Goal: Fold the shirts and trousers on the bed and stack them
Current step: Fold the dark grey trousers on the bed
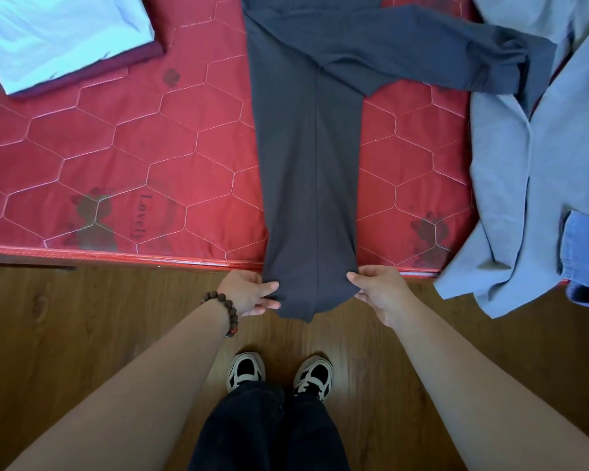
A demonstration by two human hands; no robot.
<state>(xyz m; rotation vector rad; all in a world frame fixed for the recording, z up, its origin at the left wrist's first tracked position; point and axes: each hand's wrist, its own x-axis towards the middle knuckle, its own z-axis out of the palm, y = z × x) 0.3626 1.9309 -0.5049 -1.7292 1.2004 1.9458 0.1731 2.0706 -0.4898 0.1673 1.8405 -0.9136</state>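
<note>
Head view: two hands, left (249,294) and right (376,290), pinch one dark trouser leg's (306,198) hem corners.

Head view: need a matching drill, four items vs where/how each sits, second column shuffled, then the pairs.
Items
1. dark grey trousers
2. white folded garment
3. light blue shirt
4. bead bracelet

States
A. far left of the red mattress, on a maroon piece
B. on the left wrist
C. hem pinched by left hand and right hand at the bed edge
D. right side, drooping over the bed edge

Pairs: 1-C, 2-A, 3-D, 4-B
</note>
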